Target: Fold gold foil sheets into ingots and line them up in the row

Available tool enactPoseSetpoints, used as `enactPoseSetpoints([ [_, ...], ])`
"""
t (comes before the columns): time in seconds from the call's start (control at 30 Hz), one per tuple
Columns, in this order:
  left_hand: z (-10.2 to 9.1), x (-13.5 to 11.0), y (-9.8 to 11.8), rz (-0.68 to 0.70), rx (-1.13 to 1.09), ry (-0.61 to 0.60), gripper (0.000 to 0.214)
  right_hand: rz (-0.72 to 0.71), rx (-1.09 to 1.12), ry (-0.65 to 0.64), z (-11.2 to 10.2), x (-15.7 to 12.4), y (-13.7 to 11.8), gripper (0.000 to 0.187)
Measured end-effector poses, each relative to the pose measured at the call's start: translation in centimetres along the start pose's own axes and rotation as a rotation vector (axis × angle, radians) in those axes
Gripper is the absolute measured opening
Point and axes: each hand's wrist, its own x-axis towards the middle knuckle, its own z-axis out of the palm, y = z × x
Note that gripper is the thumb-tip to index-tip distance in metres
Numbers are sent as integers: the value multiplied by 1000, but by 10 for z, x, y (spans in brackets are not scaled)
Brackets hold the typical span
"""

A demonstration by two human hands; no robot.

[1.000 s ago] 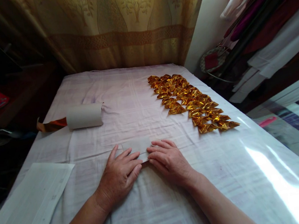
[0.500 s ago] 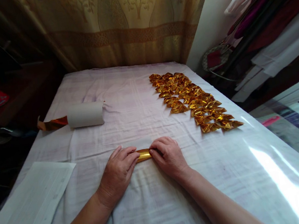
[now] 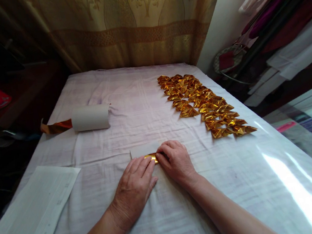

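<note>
My left hand (image 3: pixel 135 184) lies flat on the white cloth, fingers stretched out and pressing the near edge of a small sheet of paper (image 3: pixel 142 150) that is white on one face and gold on the other. A gold folded strip (image 3: pixel 151 157) shows between the two hands. My right hand (image 3: pixel 175 160) is curled, its fingertips pinching the right end of that gold fold. Several rows of finished gold folded pieces (image 3: pixel 204 106) lie to the right, further back.
A white roll (image 3: pixel 90 118) with a gold foil tail (image 3: pixel 54 127) lies at the left. A large white sheet (image 3: pixel 27 218) rests at the near left. A curtain (image 3: pixel 130 23) hangs behind. Clear plastic (image 3: pixel 296 190) covers the right edge. Stacked fabrics (image 3: pixel 284 15) stand at the right.
The flat white sheet has been folded over so its gold face shows. My left hand slid right and forward onto the fold; my right hand curled and pinched its right end.
</note>
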Motion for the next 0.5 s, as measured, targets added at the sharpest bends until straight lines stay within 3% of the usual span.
enactPoseSetpoints([
  [0.43,8,-6,1,-35,-40,-55,39,15,-5,15,3,2,1,3],
  [0.5,9,-6,2,-40,-45,-57,39,21,-2,43,4,1,2,10],
])
